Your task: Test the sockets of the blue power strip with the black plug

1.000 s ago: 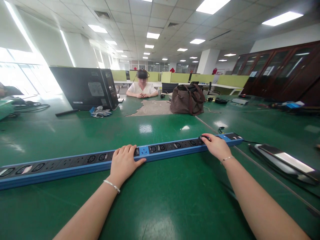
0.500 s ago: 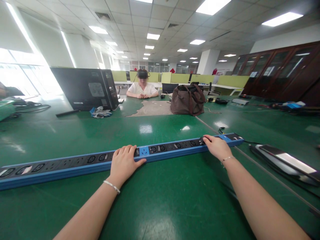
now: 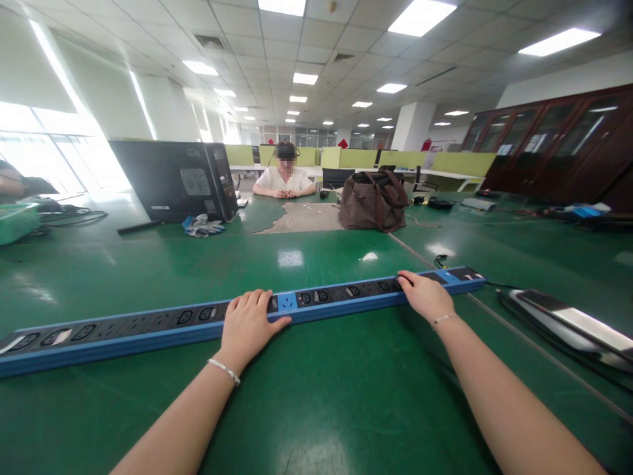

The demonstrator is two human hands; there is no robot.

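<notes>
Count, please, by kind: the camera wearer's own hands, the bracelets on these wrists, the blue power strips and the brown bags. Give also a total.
Left hand and right hand: 2
Left bracelet and right bracelet: 2
Blue power strip: 1
Brown bag: 1
Total: 6

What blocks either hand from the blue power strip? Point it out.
Nothing visible: the left hand lies across the power strip, just left of a blue socket, and the right hand is on it farther right. What the right hand covers is hidden.

Head view — forward and down
</notes>
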